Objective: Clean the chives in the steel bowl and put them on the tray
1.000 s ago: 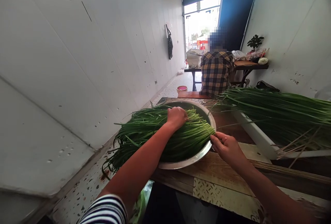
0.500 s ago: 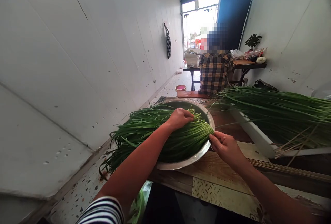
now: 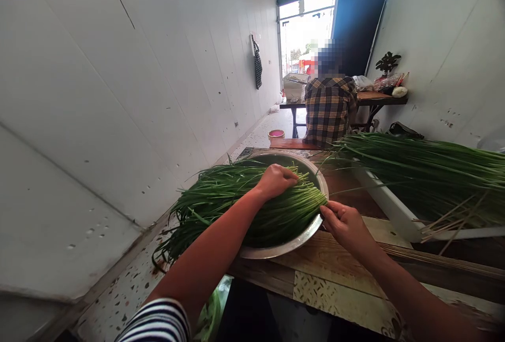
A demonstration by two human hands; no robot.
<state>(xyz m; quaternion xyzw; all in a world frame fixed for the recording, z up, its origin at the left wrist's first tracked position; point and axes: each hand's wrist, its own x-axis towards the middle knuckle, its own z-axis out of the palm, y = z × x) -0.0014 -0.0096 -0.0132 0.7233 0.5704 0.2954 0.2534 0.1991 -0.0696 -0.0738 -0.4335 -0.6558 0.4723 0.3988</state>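
Note:
A thick bundle of garlic chives (image 3: 276,221) lies across a round metal basin (image 3: 276,251), pale stem ends to the right and green leaf tips hanging over the left rim. My left hand (image 3: 276,180) rests on top of the bundle with its fingers closed around some stems near the cut ends. At the basin's right rim, my right hand (image 3: 342,221) pinches at the stem ends between thumb and fingers. Its fingertips touch the stems; exactly how many they grip is hidden.
The basin stands on a wood-patterned table (image 3: 335,258). To the right, more long chives (image 3: 426,158) lie over a white tray (image 3: 386,200), with thin sticks (image 3: 450,221) beside them. Farther off, a person in a plaid shirt (image 3: 329,108) sits at another table (image 3: 379,101). A wall (image 3: 118,121) runs along the left.
Both hands and the chives hold nearly the same place. The whole view has shifted very slightly.

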